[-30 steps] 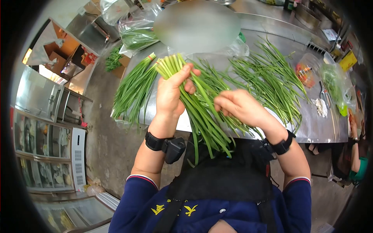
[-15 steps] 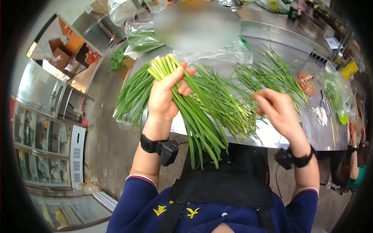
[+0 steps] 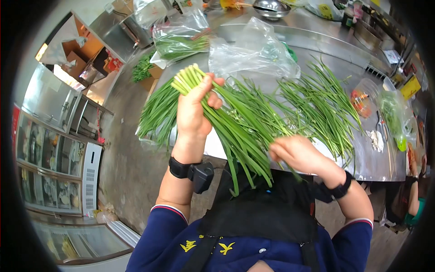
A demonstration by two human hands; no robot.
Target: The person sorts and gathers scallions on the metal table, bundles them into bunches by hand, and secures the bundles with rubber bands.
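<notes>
Left hand (image 3: 195, 106): raised over the near left part of the surface (image 3: 283, 52), forearm upright, fingers and thumb wrapped round the pale stem ends of a green leafy bunch (image 3: 226, 122). Stems point up and away; leaves hang down past the near edge, in front of the black apron (image 3: 258, 213). Right hand (image 3: 297, 153): at the near edge, forearm slanting in from the right, back of hand up, fingers curled together beside the leaf ends; cannot tell whether they pinch a leaf.

Surface: shiny metal. Tied-looking greens (image 3: 158, 111) at the left edge; loose greens (image 3: 321, 109) spread right of centre. Clear plastic bag (image 3: 253, 52) toward the far side; bagged greens (image 3: 183, 45) near the far left corner. Toward the right edge: scissors (image 3: 383, 127), crumpled white scrap (image 3: 376, 140), bag of herbs (image 3: 393, 111).

Room: glass-front cabinet (image 3: 50, 158) at left, grey floor (image 3: 131, 181), metal bowl (image 3: 272, 9) beyond the surface. Another person's arm (image 3: 414, 195) at far right.
</notes>
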